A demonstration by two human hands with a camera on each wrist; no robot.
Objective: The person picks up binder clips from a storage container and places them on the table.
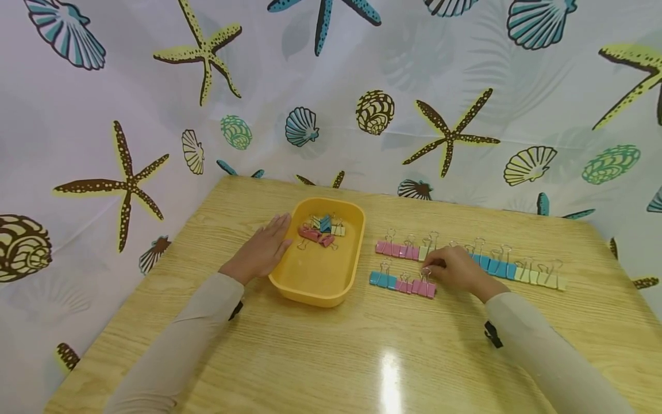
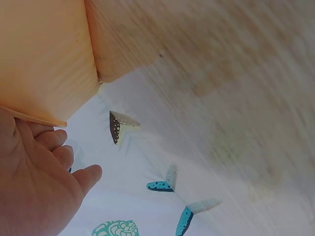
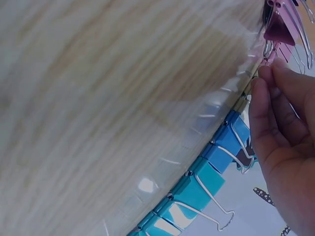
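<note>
My left hand [image 1: 262,247] rests against the left rim of a yellow plastic tray [image 1: 315,299], fingers extended; in the left wrist view the hand [image 2: 39,182] touches the rim. Inside the tray lie several loose binder clips [image 1: 324,224] in pink, blue and pale yellow. My right hand [image 1: 455,269] is at the right end of the front row, its thumb and fingertips pinching the wire handle of a pink binder clip [image 1: 424,288]. That clip stands beside a smaller pink clip [image 1: 404,286] and a blue clip [image 1: 383,280].
Behind the right hand runs a longer row of binder clips: pink [image 1: 388,248], blue [image 1: 501,269] and pale yellow [image 1: 551,280], partly hidden by the hand. Everything lies on a wood-grain table [image 1: 320,356]. A patterned cloth [image 1: 341,155] hangs along the back and sides.
</note>
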